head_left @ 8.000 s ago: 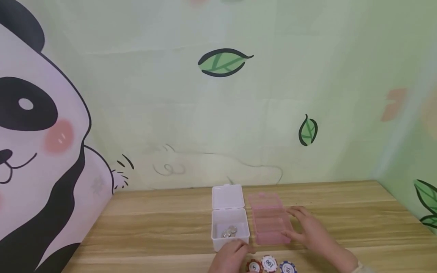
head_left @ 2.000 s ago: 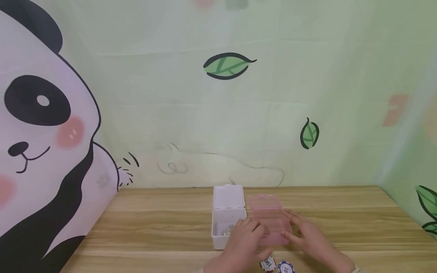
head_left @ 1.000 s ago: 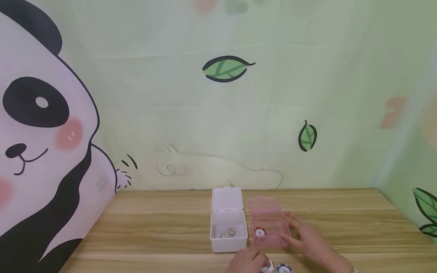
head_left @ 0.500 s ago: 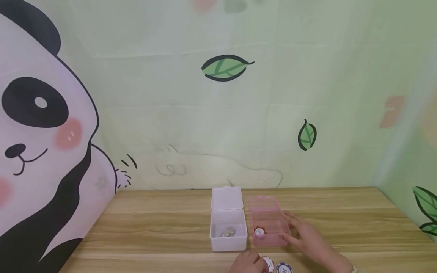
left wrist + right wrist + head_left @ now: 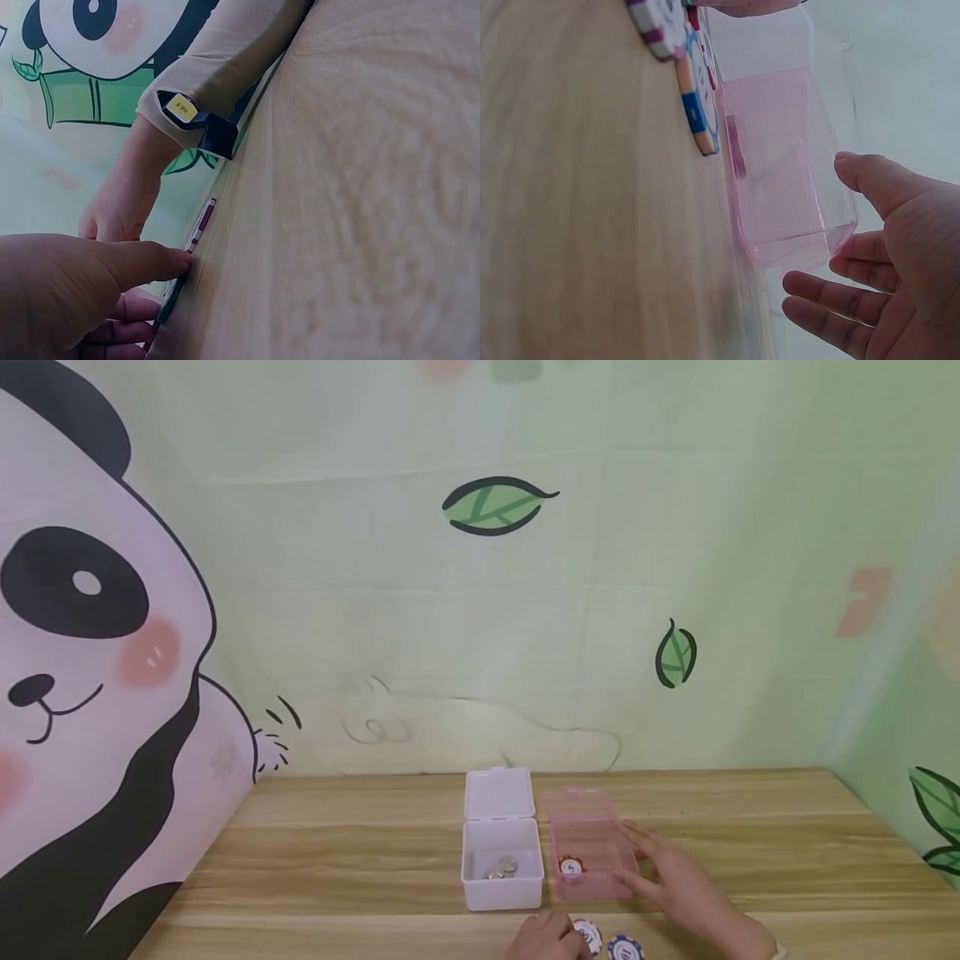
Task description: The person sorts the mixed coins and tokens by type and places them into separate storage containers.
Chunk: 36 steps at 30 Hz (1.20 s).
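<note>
My left hand (image 5: 546, 937) is low at the bottom edge of the head view, beside a white poker chip (image 5: 588, 937) marked 100. In the left wrist view its thumb and fingers close around a green-edged poker chip (image 5: 174, 297) lying on the table, mostly hidden by the hand. A blue poker chip (image 5: 626, 948) marked 10 lies to the right. My right hand (image 5: 678, 881) rests against the right side of the open pink box (image 5: 596, 887), thumb at its front corner and fingers loosely spread. Inside that box is a red poker chip (image 5: 571, 867) marked 5.
Left of the pink box stands an open white box (image 5: 503, 895) with several silver coins (image 5: 501, 867) in it, lid folded back. Both sit on a wooden table (image 5: 360, 860) against a printed backdrop (image 5: 360, 568) with a panda and leaves.
The red chip, earlier on the table, now lies in the pink box. My left hand has drawn back from over that box to the chips; lately it barely moves. The right hand stays put.
</note>
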Each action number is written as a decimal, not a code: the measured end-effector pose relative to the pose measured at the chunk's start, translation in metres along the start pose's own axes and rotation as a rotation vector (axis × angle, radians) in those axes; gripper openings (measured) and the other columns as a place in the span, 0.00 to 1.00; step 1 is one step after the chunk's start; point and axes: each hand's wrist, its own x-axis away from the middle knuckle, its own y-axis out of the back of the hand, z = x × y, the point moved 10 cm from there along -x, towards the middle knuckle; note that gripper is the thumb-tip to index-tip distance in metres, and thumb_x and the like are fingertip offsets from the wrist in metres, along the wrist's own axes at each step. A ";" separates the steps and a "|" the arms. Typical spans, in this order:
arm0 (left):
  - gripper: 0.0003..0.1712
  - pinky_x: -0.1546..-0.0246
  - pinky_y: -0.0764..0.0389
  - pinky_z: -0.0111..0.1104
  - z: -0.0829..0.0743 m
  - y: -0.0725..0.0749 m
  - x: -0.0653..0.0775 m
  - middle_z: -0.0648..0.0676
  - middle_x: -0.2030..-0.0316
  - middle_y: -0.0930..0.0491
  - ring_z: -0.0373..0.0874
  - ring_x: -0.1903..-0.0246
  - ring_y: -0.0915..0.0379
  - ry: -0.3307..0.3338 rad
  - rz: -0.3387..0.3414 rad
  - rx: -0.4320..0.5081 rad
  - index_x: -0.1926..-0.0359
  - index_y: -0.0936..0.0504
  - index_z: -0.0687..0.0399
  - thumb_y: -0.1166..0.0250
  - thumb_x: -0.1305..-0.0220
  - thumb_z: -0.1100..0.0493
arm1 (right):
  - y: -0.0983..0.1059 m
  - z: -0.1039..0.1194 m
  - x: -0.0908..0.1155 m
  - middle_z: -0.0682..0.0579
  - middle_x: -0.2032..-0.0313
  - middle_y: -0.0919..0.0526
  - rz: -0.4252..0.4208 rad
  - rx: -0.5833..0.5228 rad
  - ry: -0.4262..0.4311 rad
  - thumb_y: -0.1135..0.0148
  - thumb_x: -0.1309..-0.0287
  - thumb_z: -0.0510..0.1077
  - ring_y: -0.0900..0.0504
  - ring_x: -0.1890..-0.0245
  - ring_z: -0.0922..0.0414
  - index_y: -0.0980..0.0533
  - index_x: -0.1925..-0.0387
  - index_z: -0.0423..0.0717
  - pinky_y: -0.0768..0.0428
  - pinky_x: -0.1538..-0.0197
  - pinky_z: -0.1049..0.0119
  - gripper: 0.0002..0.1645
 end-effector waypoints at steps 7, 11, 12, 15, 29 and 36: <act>0.09 0.69 0.43 0.15 -0.004 0.004 0.000 0.39 0.74 0.29 0.28 0.69 0.37 -0.036 -0.101 -0.040 0.73 0.18 0.43 0.34 0.43 0.46 | 0.001 -0.002 0.000 0.39 0.37 0.27 0.007 -0.026 -0.012 0.37 0.42 0.56 0.16 0.57 0.53 0.32 0.36 0.38 0.17 0.54 0.59 0.39; 0.09 0.69 0.41 0.16 -0.004 0.005 -0.001 0.39 0.74 0.29 0.28 0.69 0.37 -0.038 -0.116 -0.042 0.74 0.19 0.43 0.34 0.43 0.46 | 0.001 -0.004 0.000 0.39 0.37 0.28 0.019 -0.040 -0.021 0.37 0.42 0.57 0.16 0.59 0.54 0.32 0.36 0.37 0.18 0.59 0.67 0.39; 0.09 0.69 0.41 0.16 -0.005 0.005 -0.001 0.39 0.74 0.29 0.28 0.69 0.37 -0.040 -0.110 -0.036 0.73 0.19 0.43 0.34 0.43 0.47 | 0.001 -0.004 0.000 0.39 0.37 0.28 0.020 -0.042 -0.021 0.37 0.42 0.57 0.16 0.59 0.55 0.32 0.36 0.37 0.18 0.60 0.68 0.39; 0.07 0.68 0.40 0.16 -0.007 0.007 -0.003 0.39 0.74 0.28 0.28 0.69 0.36 -0.071 -0.112 -0.035 0.73 0.18 0.43 0.34 0.44 0.48 | 0.002 -0.003 0.000 0.39 0.37 0.27 0.017 -0.040 -0.014 0.36 0.42 0.56 0.17 0.60 0.56 0.32 0.36 0.37 0.19 0.61 0.69 0.39; 0.12 0.70 0.43 0.17 -0.006 0.026 -0.012 0.40 0.71 0.26 0.31 0.69 0.36 -0.023 -0.102 -0.168 0.70 0.19 0.42 0.32 0.55 0.45 | 0.004 -0.001 -0.001 0.39 0.38 0.26 -0.004 -0.003 -0.005 0.36 0.43 0.56 0.16 0.54 0.49 0.30 0.38 0.37 0.19 0.47 0.51 0.38; 0.15 0.67 0.38 0.20 0.002 0.027 -0.017 0.40 0.69 0.25 0.31 0.67 0.34 0.060 0.012 -0.154 0.67 0.20 0.43 0.26 0.58 0.51 | 0.001 0.000 -0.001 0.38 0.38 0.27 0.009 -0.021 -0.002 0.36 0.42 0.56 0.16 0.61 0.55 0.31 0.37 0.37 0.17 0.53 0.56 0.38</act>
